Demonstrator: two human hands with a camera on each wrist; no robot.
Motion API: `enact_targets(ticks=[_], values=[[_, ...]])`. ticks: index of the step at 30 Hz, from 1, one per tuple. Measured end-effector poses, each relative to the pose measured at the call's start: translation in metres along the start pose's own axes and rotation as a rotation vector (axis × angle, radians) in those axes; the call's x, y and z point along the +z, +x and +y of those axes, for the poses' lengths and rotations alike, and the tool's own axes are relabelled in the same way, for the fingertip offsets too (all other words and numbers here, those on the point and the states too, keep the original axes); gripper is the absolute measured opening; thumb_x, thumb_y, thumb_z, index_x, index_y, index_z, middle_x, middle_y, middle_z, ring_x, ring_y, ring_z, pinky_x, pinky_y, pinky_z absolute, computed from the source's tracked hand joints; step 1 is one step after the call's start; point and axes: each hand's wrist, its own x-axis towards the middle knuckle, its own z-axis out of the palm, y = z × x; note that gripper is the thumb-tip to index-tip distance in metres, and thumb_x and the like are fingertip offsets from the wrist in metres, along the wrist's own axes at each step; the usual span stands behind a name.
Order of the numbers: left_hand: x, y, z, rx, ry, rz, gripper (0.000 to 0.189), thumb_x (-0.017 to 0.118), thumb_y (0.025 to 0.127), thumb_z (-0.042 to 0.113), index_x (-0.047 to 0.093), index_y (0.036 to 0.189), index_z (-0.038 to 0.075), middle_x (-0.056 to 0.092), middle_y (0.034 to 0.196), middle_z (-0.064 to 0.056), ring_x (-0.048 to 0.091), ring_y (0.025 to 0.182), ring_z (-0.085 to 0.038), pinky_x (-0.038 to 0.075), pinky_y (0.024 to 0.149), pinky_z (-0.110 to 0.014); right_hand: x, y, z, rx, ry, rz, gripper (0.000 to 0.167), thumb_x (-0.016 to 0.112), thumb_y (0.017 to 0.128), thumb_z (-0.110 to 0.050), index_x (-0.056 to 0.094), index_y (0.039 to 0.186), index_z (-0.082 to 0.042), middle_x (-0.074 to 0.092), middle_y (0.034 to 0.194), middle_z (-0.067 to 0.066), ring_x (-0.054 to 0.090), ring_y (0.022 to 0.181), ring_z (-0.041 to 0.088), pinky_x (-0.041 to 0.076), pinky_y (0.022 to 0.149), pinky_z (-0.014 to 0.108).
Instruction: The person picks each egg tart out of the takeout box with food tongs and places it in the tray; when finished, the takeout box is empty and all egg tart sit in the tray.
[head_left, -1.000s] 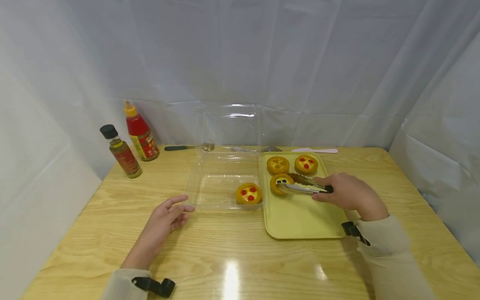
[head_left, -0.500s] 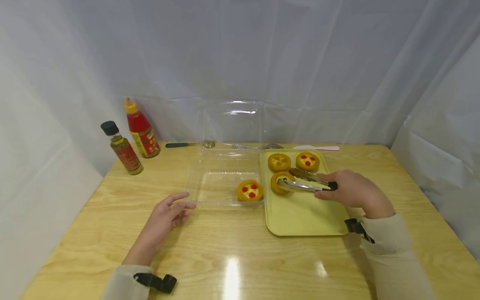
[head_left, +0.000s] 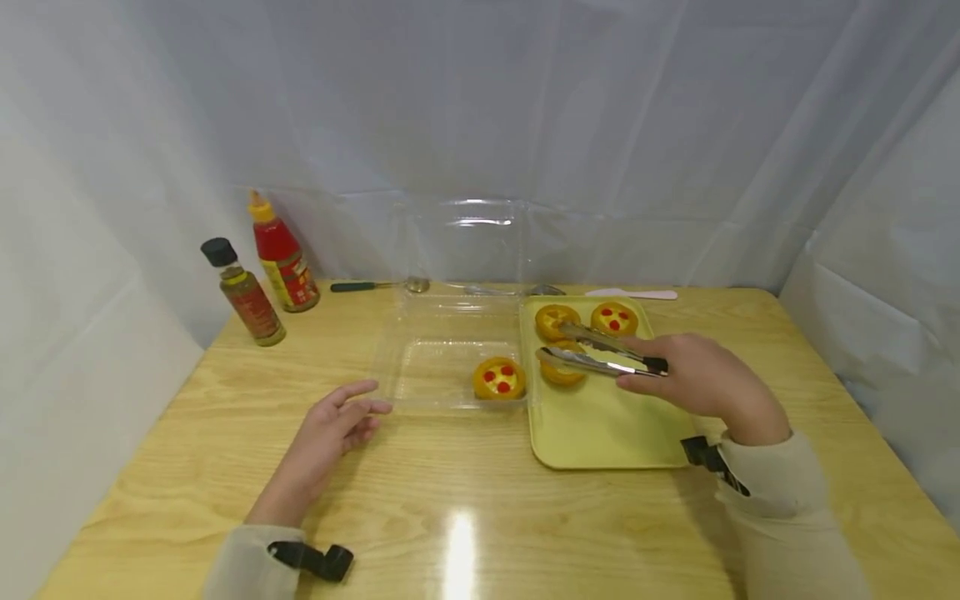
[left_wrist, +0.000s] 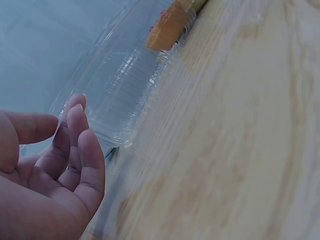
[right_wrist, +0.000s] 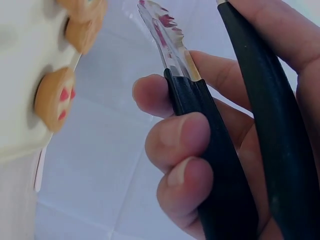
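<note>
My right hand [head_left: 693, 379] holds a pair of metal tongs [head_left: 588, 364] with black grips [right_wrist: 215, 135], their two arms spread apart. In the head view, both arms overlap the front tart [head_left: 562, 377] on the yellow tray [head_left: 600, 442]; the far arm also overlaps the back left tart [head_left: 553, 320]. A third tart [head_left: 614, 320] with red dots lies back right on the tray. Left of the tray stands an open clear plastic container [head_left: 435, 367] with one red-dotted tart [head_left: 498, 380] inside. My left hand [head_left: 324, 429] has its fingertips at the container's front left corner.
A red sauce bottle [head_left: 283, 262] and an oil bottle [head_left: 247, 296] stand at the back left. Along the rear edge lie a dark-handled spoon [head_left: 360, 286], another spoon [head_left: 546, 291] and a pink knife [head_left: 637, 294]. The container's raised lid [head_left: 465, 242] faces the curtain [head_left: 465, 100].
The tongs have shifted left and slightly away, so their arms cover more of the front tart and reach the back left one. My left hand stays at the container's corner.
</note>
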Motion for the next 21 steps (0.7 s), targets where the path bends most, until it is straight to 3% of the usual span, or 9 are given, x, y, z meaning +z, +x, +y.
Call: enact_targets(ticks=[6, 9, 16, 21], values=[[-0.001, -0.001, -0.002, -0.013, -0.022, -0.001, 0.044, 0.044, 0.107, 0.019, 0.039, 0.148, 0.002, 0.066, 0.114, -0.006, 0.063, 0.096, -0.015, 0.054, 0.083, -0.026, 0.006, 0.014, -0.020, -0.065, -0.026, -0.001, 0.065, 0.061, 0.092, -0.056, 0.054, 0.143, -0.017, 0.063, 0.129, 0.011, 0.066, 0.099, 0.025, 0.052, 0.082, 0.049], [-0.001, -0.001, -0.003, -0.009, -0.027, -0.004, 0.044, 0.044, 0.107, 0.019, 0.039, 0.147, 0.002, 0.066, 0.114, -0.006, 0.063, 0.096, -0.015, 0.054, 0.083, -0.027, 0.008, 0.023, -0.030, -0.087, -0.060, -0.013, 0.063, 0.062, 0.092, -0.056, 0.055, 0.143, -0.020, 0.066, 0.124, 0.009, 0.066, 0.091, 0.020, 0.052, 0.078, 0.047], [0.000, 0.000, -0.003, 0.014, -0.025, -0.009, 0.044, 0.045, 0.107, 0.019, 0.039, 0.147, 0.001, 0.066, 0.115, -0.009, 0.062, 0.094, -0.015, 0.054, 0.082, -0.027, 0.012, 0.039, -0.049, -0.099, -0.104, -0.078, 0.067, 0.060, 0.089, -0.062, 0.055, 0.143, -0.022, 0.068, 0.096, -0.001, 0.057, 0.073, 0.012, 0.049, 0.068, 0.039], [0.000, 0.001, -0.002, 0.018, -0.019, -0.005, 0.043, 0.045, 0.107, 0.019, 0.040, 0.146, 0.001, 0.067, 0.113, -0.008, 0.062, 0.093, -0.016, 0.054, 0.082, -0.027, 0.013, 0.047, -0.063, -0.080, -0.137, -0.120, 0.062, 0.063, 0.090, -0.057, 0.055, 0.143, -0.024, 0.068, 0.117, 0.005, 0.063, 0.089, 0.017, 0.052, 0.075, 0.043]])
